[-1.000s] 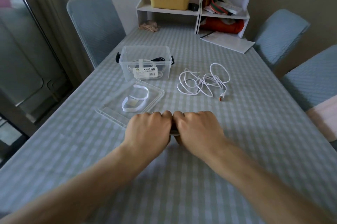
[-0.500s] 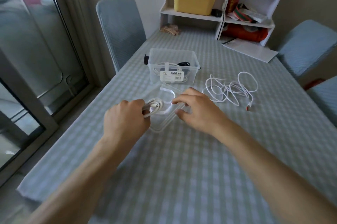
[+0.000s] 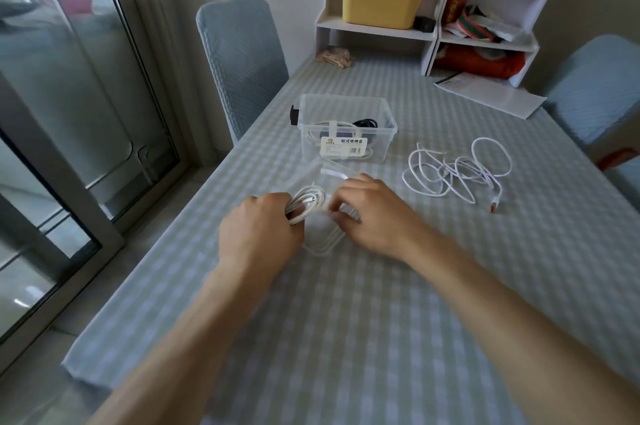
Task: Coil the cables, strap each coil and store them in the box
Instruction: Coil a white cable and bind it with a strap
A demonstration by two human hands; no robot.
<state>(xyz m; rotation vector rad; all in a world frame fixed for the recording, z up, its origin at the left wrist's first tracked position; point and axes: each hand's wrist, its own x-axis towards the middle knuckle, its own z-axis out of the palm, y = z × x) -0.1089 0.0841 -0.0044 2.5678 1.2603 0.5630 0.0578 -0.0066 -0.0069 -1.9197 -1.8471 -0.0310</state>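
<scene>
Gripping a white coiled cable (image 3: pixel 306 205), my left hand (image 3: pixel 259 234) sat near the centre of the table (image 3: pixel 381 320), fingers curled round the bundle. My right hand (image 3: pixel 372 213) was just beside it at three o'clock, fingertips bent down onto the clear lid (image 3: pixel 325 241) where a white strap (image 3: pixel 334 172) lay; whether those fingers actually pinched anything I could not tell. Both hands worked over that lid, which lay flat on the checked cloth. At twelve o'clock from the hands stood the clear box (image 3: pixel 346 128), open on top, with a strapped white coil (image 3: pixel 332 137) and a black cable (image 3: pixel 367 122) already inside. At two o'clock, well apart from the box, a loose white cable (image 3: pixel 457 170) sprawled uncoiled, its orange-tipped plug (image 3: pixel 494 206) nearest me. Far off at one o'clock a white shelf unit (image 3: pixel 436 9) stood against the wall.
</scene>
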